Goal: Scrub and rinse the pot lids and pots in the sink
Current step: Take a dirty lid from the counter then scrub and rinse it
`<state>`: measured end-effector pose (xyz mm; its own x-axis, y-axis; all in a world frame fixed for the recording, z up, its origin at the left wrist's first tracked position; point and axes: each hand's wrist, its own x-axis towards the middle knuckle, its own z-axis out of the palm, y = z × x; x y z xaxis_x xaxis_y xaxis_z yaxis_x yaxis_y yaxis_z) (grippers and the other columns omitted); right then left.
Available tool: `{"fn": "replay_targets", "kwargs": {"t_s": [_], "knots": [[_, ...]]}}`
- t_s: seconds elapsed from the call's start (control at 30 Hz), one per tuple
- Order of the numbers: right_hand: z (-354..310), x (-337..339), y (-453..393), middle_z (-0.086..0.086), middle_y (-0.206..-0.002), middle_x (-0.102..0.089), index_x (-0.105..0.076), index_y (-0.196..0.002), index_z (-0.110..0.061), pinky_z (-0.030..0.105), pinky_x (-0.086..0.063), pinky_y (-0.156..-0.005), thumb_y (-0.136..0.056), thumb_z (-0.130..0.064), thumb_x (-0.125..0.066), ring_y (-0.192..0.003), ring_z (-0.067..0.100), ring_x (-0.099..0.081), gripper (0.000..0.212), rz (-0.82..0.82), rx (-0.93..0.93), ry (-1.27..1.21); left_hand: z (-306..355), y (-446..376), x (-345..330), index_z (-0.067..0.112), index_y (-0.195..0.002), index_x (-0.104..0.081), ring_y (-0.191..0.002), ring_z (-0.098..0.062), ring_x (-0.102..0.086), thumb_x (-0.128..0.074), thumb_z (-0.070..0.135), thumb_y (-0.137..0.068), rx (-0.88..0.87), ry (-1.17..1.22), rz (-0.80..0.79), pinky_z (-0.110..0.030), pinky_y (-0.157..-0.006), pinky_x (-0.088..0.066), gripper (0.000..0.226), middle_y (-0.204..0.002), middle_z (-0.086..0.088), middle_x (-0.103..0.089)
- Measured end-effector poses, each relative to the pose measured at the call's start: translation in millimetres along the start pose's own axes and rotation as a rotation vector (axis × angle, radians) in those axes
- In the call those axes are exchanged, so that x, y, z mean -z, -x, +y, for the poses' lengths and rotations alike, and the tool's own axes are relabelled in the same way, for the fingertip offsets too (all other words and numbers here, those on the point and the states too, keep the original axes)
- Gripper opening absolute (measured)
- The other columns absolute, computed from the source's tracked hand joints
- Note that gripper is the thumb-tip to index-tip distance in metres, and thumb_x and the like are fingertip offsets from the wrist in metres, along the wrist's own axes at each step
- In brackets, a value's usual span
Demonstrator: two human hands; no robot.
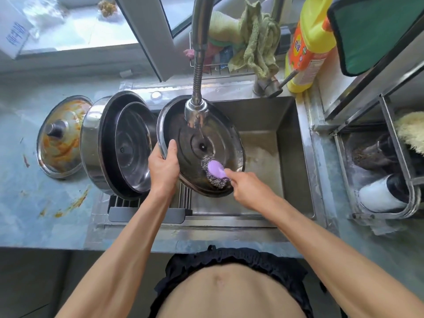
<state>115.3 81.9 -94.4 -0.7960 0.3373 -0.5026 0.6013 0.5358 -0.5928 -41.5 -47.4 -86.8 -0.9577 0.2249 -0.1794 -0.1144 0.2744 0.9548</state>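
I hold a round steel pot lid (183,131), underside up and tilted, over the sink (263,115). My left hand (164,166) grips its left rim. My right hand (246,188) holds a purple-handled steel-wool scrubber (214,172), its wire ball pressed on the lid's lower part. The faucet head (196,113) hangs just above the lid. At the sink's left edge a steel pot (91,145) lies on its side with another lid (133,145) inside it. A third lid (60,136), smeared orange, rests knob up on the counter at left.
A yellow detergent bottle (307,42) and a green cloth (257,40) on a wire rack sit behind the sink. A steel dish rack (394,157) with cups stands at right. A ribbed drain mat (146,208) lies under the pot. Orange stains mark the left counter.
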Motion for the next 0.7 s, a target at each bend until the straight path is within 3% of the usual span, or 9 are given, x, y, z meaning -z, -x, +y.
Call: {"fn": "replay_targets", "kwargs": {"t_s": [0.1, 0.23, 0.4, 0.57, 0.7], "knots": [[-14.3, -8.5, 11.9, 0.013, -0.103, -0.065, -0.045, -0.143, -0.036, 0.044, -0.052, -0.082, -0.101, -0.014, -0.04, -0.094, 0.033, -0.057, 0.048, 0.009, 0.137, -0.096, -0.7, -0.4, 0.1, 0.034, -0.092, -0.069, -0.088, -0.005, -0.067, -0.058, 0.028, -0.103, 0.002, 0.003, 0.017, -0.035, -0.092, -0.057, 0.017, -0.09, 0.012, -0.073], [20.0, 1.9, -4.1, 0.013, -0.106, -0.065, -0.049, -0.134, -0.039, 0.041, -0.051, -0.078, -0.094, -0.009, -0.041, -0.098, 0.037, -0.059, 0.051, 0.028, -0.053, 0.021, 7.5, 4.0, 1.3, 0.033, -0.097, -0.067, -0.083, 0.008, -0.066, -0.056, 0.024, -0.105, -0.032, 0.017, 0.022, -0.014, -0.078, -0.051, 0.016, -0.089, 0.016, -0.072], [-2.5, -8.9, 9.4, 0.009, -0.096, -0.066, -0.045, -0.14, -0.043, 0.041, -0.05, -0.074, -0.097, -0.013, -0.041, -0.089, 0.031, -0.058, 0.053, 0.024, 0.103, -0.082, 6.2, 3.4, 1.6, 0.023, -0.105, -0.07, -0.082, 0.006, -0.066, -0.057, 0.025, -0.105, -0.018, 0.011, 0.024, -0.022, -0.085, -0.055, 0.014, -0.087, 0.015, -0.073], [47.0, 23.9, -8.4, 0.016, -0.119, -0.061, -0.041, -0.14, -0.046, 0.036, -0.043, -0.073, -0.094, -0.013, -0.039, -0.105, 0.039, -0.059, 0.057, 0.082, -0.143, 0.161, 6.7, 8.9, 9.2, 0.023, -0.1, -0.07, -0.078, 0.003, -0.066, -0.057, 0.026, -0.105, -0.019, 0.041, -0.039, -0.019, -0.074, -0.054, 0.015, -0.082, 0.014, -0.071], [36.5, 17.1, -6.4, 0.014, -0.116, -0.06, -0.045, -0.144, -0.036, 0.036, -0.048, -0.081, -0.095, -0.008, -0.041, -0.106, 0.037, -0.058, 0.057, 0.102, -0.124, 0.149, 8.2, 12.9, 1.1, 0.028, -0.089, -0.067, -0.075, 0.001, -0.061, -0.057, 0.026, -0.105, -0.058, 0.044, -0.005, -0.018, -0.075, -0.052, 0.019, -0.084, 0.008, -0.067]]}}
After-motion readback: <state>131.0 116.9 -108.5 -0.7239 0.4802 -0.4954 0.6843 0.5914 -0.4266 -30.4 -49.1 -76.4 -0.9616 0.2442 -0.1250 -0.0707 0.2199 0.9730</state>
